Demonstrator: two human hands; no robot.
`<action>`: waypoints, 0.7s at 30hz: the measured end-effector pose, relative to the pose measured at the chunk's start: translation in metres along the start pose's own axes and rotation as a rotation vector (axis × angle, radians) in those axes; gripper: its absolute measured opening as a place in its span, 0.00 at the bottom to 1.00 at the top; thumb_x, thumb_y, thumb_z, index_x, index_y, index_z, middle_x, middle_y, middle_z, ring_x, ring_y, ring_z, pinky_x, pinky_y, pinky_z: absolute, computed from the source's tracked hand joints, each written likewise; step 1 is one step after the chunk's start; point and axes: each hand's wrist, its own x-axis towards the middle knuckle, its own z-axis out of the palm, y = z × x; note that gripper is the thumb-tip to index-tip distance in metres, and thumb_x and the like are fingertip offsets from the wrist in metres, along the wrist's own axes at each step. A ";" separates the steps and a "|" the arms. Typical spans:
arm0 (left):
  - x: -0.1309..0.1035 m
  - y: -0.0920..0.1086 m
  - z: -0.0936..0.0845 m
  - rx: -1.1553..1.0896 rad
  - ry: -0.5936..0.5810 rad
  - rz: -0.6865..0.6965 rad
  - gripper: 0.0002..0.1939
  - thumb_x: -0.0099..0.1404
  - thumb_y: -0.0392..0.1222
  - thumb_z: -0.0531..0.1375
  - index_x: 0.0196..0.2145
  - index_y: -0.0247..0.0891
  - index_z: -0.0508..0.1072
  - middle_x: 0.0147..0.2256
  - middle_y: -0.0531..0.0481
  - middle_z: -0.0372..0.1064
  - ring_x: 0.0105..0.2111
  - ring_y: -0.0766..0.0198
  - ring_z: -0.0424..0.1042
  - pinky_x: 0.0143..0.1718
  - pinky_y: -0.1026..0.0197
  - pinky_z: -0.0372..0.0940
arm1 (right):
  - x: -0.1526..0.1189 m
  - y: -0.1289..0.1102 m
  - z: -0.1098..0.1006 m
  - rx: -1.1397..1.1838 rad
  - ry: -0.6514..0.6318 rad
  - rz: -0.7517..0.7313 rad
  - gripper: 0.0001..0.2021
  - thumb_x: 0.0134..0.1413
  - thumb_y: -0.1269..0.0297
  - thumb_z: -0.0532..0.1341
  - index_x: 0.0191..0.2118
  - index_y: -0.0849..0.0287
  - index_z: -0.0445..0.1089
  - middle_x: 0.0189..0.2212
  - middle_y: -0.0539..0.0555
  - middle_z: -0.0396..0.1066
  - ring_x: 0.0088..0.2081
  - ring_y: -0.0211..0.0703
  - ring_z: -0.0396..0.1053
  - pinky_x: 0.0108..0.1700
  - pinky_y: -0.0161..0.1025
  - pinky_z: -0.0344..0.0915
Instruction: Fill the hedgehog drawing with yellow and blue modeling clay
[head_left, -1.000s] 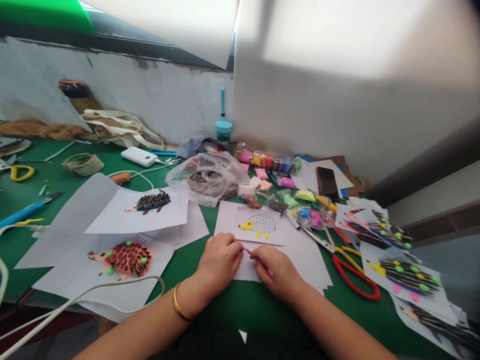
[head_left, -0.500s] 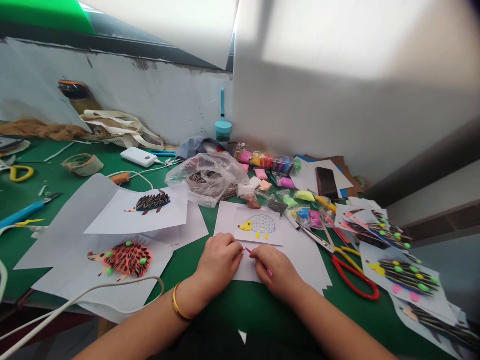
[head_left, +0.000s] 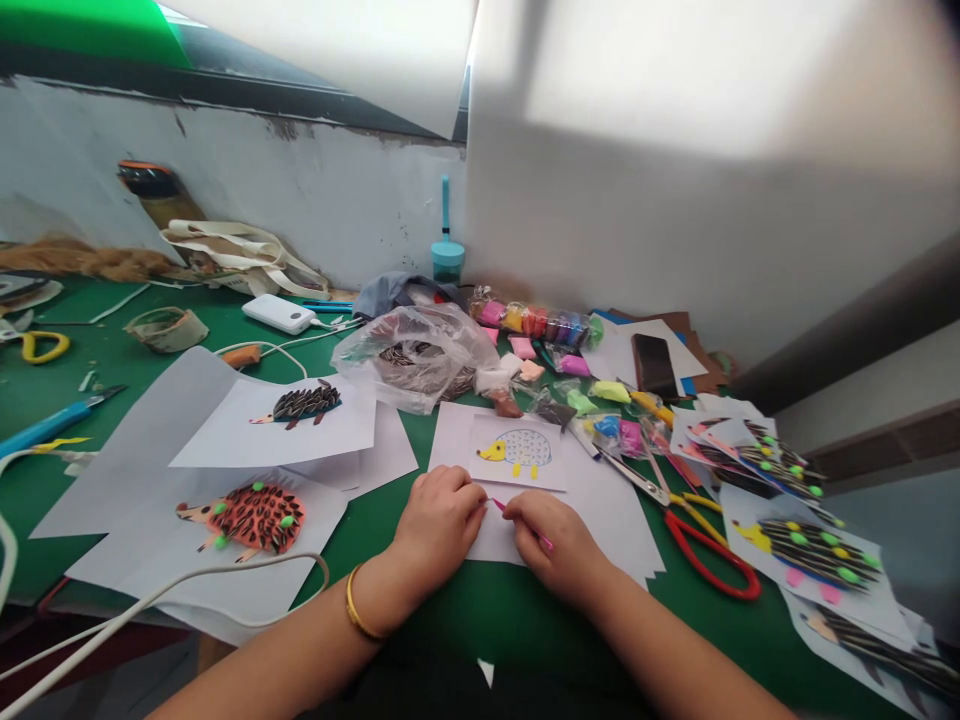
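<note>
My right hand (head_left: 551,540) is closed around a slim pink clay tool (head_left: 500,505), its pointed tip aimed at my left fingers. Curled just left of it, my left hand (head_left: 441,522) has thumb and forefinger pinched together; whatever lies between them is too small to make out. Both hands rest over white paper (head_left: 600,515). Right behind them lies a card with a hedgehog drawing (head_left: 521,450), yellow in face and feet, with a blue-marked body.
Red-handled scissors (head_left: 712,560) lie to the right, beside finished seed hedgehogs (head_left: 817,550). Clay packets (head_left: 577,400) and a plastic bag of seeds (head_left: 420,355) sit behind the card. At left are more hedgehog sheets (head_left: 255,520) and a white cable (head_left: 187,580).
The pink tool has shifted very slightly in my right hand, with more of its rear end showing. My left hand stays almost where it was.
</note>
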 end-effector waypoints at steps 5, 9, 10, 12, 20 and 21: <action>0.000 0.001 -0.001 0.005 0.001 -0.005 0.06 0.66 0.40 0.58 0.36 0.43 0.75 0.38 0.48 0.69 0.41 0.57 0.67 0.43 0.52 0.60 | -0.001 0.000 0.001 0.001 -0.016 0.000 0.10 0.53 0.75 0.54 0.38 0.55 0.68 0.33 0.52 0.72 0.35 0.43 0.70 0.38 0.40 0.66; 0.001 0.001 -0.002 0.007 0.005 -0.006 0.06 0.66 0.40 0.58 0.36 0.43 0.75 0.38 0.48 0.69 0.41 0.57 0.67 0.43 0.53 0.60 | 0.000 0.000 0.001 -0.006 0.000 0.012 0.10 0.53 0.76 0.54 0.38 0.55 0.68 0.33 0.52 0.73 0.35 0.43 0.70 0.38 0.40 0.67; 0.001 0.001 -0.002 0.008 0.002 -0.006 0.06 0.66 0.40 0.58 0.37 0.43 0.75 0.38 0.48 0.69 0.41 0.57 0.67 0.43 0.53 0.60 | 0.000 0.000 0.001 -0.008 0.007 0.017 0.10 0.53 0.76 0.54 0.38 0.55 0.68 0.33 0.52 0.73 0.35 0.44 0.70 0.38 0.40 0.67; 0.001 0.001 -0.002 0.011 -0.005 -0.005 0.06 0.66 0.40 0.58 0.37 0.43 0.75 0.38 0.48 0.69 0.41 0.57 0.67 0.43 0.52 0.61 | 0.000 0.000 0.000 -0.009 0.028 0.024 0.10 0.53 0.76 0.54 0.38 0.55 0.68 0.33 0.52 0.73 0.35 0.44 0.70 0.38 0.40 0.67; 0.001 0.001 -0.002 0.018 -0.015 -0.011 0.06 0.67 0.40 0.57 0.37 0.42 0.75 0.38 0.48 0.69 0.41 0.56 0.67 0.43 0.52 0.60 | 0.000 0.000 0.000 0.020 0.010 0.016 0.10 0.56 0.74 0.54 0.40 0.55 0.68 0.35 0.53 0.73 0.36 0.44 0.70 0.39 0.41 0.68; 0.000 0.001 -0.002 0.017 -0.016 -0.012 0.06 0.67 0.40 0.57 0.37 0.42 0.75 0.38 0.48 0.69 0.41 0.56 0.67 0.43 0.52 0.60 | 0.000 0.000 0.000 0.021 0.006 0.018 0.10 0.57 0.74 0.53 0.40 0.55 0.68 0.35 0.53 0.73 0.36 0.44 0.70 0.39 0.41 0.68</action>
